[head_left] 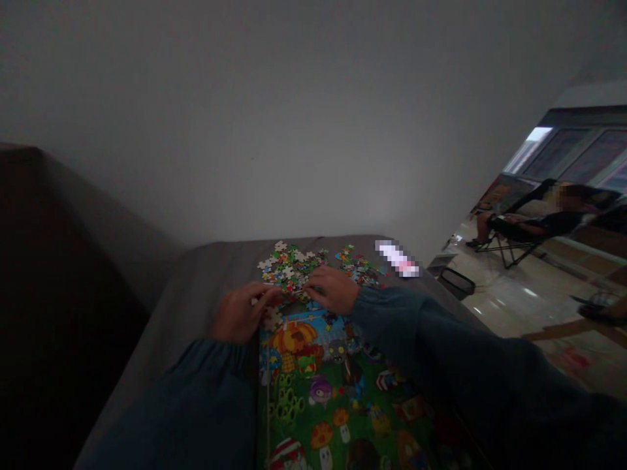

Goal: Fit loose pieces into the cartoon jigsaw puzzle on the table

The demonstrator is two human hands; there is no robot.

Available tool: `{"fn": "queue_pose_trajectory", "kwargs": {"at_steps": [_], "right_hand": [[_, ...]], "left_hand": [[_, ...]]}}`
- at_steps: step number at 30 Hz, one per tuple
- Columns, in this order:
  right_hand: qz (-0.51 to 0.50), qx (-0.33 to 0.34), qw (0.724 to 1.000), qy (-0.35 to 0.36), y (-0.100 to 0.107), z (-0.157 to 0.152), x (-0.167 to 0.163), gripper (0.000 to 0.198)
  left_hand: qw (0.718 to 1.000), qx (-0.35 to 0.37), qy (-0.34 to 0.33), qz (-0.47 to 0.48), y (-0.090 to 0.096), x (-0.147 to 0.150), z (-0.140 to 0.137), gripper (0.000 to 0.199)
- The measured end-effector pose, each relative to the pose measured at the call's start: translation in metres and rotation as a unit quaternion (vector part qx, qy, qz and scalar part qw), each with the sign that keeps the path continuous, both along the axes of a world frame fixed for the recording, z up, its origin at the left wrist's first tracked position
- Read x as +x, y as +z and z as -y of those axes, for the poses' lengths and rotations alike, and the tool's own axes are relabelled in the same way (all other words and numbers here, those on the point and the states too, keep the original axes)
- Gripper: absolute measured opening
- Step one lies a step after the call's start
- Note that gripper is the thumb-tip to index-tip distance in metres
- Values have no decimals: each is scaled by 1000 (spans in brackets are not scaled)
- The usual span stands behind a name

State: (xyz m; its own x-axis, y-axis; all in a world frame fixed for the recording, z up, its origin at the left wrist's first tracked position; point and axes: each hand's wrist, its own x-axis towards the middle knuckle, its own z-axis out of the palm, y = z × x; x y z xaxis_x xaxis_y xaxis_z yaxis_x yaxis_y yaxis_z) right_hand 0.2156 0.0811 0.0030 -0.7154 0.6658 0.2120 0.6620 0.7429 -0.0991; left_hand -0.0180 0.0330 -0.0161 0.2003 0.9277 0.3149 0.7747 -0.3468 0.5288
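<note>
- One broad, smooth, pale grey wall [304, 143] stands behind one rectangular table draped in grey cloth [196, 281].
- Across the room, one seated person in dark clothing [561, 222] occupies one black-framed folding chair [519, 245].
- One flat, rectangular, green-and-blue cartoon jigsaw [304, 382] lies on the table's near side; likely light and stiff but apt to break at its joints, it is best supported from beneath at both long edges.
- Two bare hands meet above it: the left hand [242, 310] brings thumb and fingers together, the right hand [336, 289] curls its fingers downward. Blur prevents telling whether either pinches a piece.
- One bright white oblong, its surface pixelated [389, 253], rests near the table's far right corner.
- Small, knobbed, multicoloured jigsaw pieces [289, 261] spread in two clusters beyond the jigsaw, too overlapped to count; probably feather-light, thin and easily bent at the knobs, they suit a fingertip hold by the edges.
</note>
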Motion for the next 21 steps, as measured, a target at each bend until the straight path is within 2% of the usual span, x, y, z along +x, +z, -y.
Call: {"fn": "queue_pose_trajectory", "kwargs": {"at_steps": [3,5,7,9,11,13,15,18,21], "right_hand": [[7,-22,999,-29,12,-16,20,17],[19,-24,998,-60,19,-28,35,13],[19,-2,996,-91,24,-34,43,13],[19,13,995,-93,26,-33,41,18],[29,7,998,-61,24,-26,29,19],[45,-10,999,-21,18,-19,13,19],[59,-20,998,-7,11,-14,1,24],[75,-16,997,-28,3,-11,-7,27],[88,-1,994,-58,0,-10,-6,22]], "left_hand": [[997,-2,76,-21,4,-17,-3,47],[995,10,89,-46,6,-25,-3,46],[996,16,57,-68,7,-25,-2,44],[995,5,-1,-96,5,-22,0,46],[991,-14,-41,-128,1,-17,1,56],[987,-26,-48,-152,-4,-14,1,60],[986,-30,-56,-155,-6,-13,0,49],[986,-17,-96,-134,-4,-14,-2,29],[989,27,-101,-105,3,-16,-2,31]]}}
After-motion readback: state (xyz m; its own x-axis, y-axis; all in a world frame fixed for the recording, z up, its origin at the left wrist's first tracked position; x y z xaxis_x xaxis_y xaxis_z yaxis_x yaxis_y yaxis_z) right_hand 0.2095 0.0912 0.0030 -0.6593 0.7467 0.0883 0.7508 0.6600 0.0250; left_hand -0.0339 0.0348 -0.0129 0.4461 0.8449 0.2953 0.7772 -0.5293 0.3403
